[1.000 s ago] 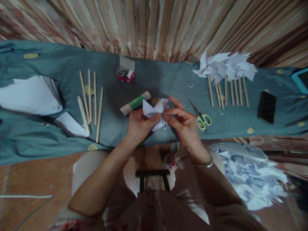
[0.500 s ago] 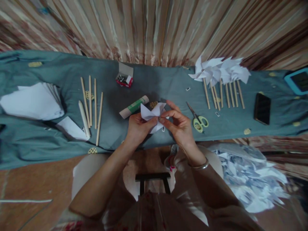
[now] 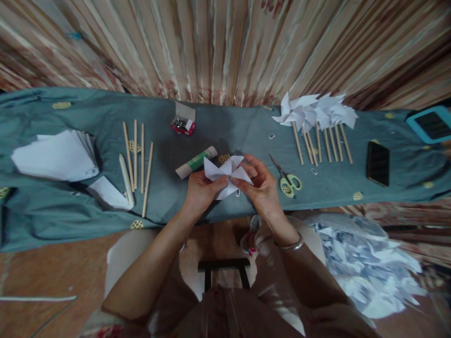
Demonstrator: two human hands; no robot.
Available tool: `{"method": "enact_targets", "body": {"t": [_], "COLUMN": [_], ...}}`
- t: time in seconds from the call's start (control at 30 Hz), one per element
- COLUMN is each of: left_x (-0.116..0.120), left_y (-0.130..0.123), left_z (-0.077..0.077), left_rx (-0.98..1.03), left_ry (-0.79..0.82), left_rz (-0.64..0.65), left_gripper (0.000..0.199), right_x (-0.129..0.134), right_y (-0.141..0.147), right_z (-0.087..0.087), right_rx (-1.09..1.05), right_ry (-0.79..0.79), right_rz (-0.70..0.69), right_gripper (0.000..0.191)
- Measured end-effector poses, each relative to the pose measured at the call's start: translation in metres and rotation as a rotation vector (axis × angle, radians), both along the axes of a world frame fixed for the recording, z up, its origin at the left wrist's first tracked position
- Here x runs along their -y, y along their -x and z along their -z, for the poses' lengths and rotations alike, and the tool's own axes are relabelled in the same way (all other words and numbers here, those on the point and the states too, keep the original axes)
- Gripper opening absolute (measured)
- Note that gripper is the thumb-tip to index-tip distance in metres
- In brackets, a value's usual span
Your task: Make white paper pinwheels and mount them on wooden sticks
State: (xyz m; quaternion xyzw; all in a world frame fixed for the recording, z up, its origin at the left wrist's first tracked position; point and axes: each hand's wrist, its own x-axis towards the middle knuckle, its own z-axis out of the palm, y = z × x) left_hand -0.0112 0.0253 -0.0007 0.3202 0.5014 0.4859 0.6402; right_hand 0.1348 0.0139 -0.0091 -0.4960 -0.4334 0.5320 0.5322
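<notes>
A white folded paper pinwheel (image 3: 225, 170) is held between my two hands above the near edge of the cloth-covered table. My left hand (image 3: 204, 191) grips its left side, thumb near the centre. My right hand (image 3: 260, 188) pinches the right side, its thumb also close to the middle. Whether a pin sits at the centre is too small to tell. Just behind my left hand lies a tube (image 3: 196, 162) with a green band. Green-handled scissors (image 3: 286, 179) rest to the right of my right hand.
A small open box (image 3: 183, 119) of metal pins stands at the back. Wooden sticks (image 3: 142, 159) and a stack of white paper (image 3: 56, 155) lie left. Finished pinwheels on sticks (image 3: 313, 112), a phone (image 3: 378, 163) and a blue-framed device (image 3: 430, 124) are right. A bag of paper scraps (image 3: 366, 263) sits below.
My right fingers have shifted from the pinwheel's centre to grip its right side, thumb laid along it. The camera view has tilted slightly, so the table appears a little lower.
</notes>
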Motion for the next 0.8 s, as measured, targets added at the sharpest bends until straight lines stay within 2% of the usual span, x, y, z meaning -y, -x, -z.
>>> {"method": "enact_targets", "body": {"t": [0.1, 0.37, 0.57, 0.8], "left_x": [0.000, -0.002, -0.001, -0.001], "left_y": [0.000, -0.003, -0.003, -0.003], "left_z": [0.001, 0.003, 0.005, 0.004], "left_rx": [-0.004, 0.028, -0.003, -0.008], "left_ry": [0.005, 0.035, -0.004, 0.034], "left_rz": [-0.012, -0.046, -0.013, 0.016], "left_gripper": [0.023, 0.024, 0.021, 0.019], "right_x": [0.001, 0.004, 0.006, 0.009], "right_y": [0.000, -0.001, -0.004, -0.005], "right_z": [0.002, 0.001, -0.001, -0.011], "right_rx": [0.002, 0.304, 0.334, 0.377], "right_ry": [0.000, -0.160, -0.196, -0.218], "right_rz": [-0.026, 0.129, 0.069, 0.026], "right_gripper": [0.063, 0.050, 0.043, 0.028]}}
